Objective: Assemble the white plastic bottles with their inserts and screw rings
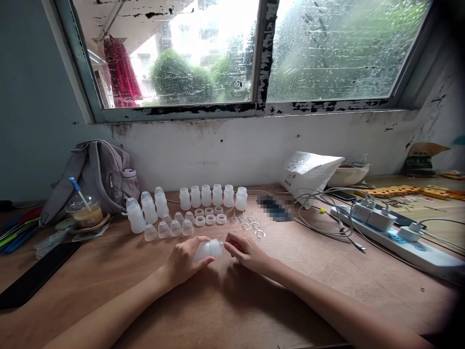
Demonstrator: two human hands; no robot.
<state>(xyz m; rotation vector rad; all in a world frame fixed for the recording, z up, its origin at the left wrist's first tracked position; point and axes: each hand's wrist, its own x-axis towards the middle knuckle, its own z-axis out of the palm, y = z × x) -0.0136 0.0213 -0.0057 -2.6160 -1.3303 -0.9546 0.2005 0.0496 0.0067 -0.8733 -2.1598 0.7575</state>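
Observation:
My left hand [182, 261] is wrapped round a frosted white baby bottle [204, 251], tipped on its side with its neck to the right. A screw ring [216, 248] sits on the neck, and a clear nipple [221, 245] sticks out of it. The fingers of my right hand [246, 252] are pinched together at the nipple's tip. Behind my hands are several clear dome caps [176, 228], white screw rings [210, 219] and clear nipples [255, 226]. Several bottles without tops [206, 196] stand in a row at the back. To their left are three capped bottles [135, 215].
A blurred dark object [275, 208] lies behind the nipples. Cables [316, 213] and a white power strip [410, 242] occupy the right. On the left are a drink cup [85, 212], a black phone-like slab [36, 276] and a grey backpack [98, 169]. A silvery pouch [308, 174] leans by the wall.

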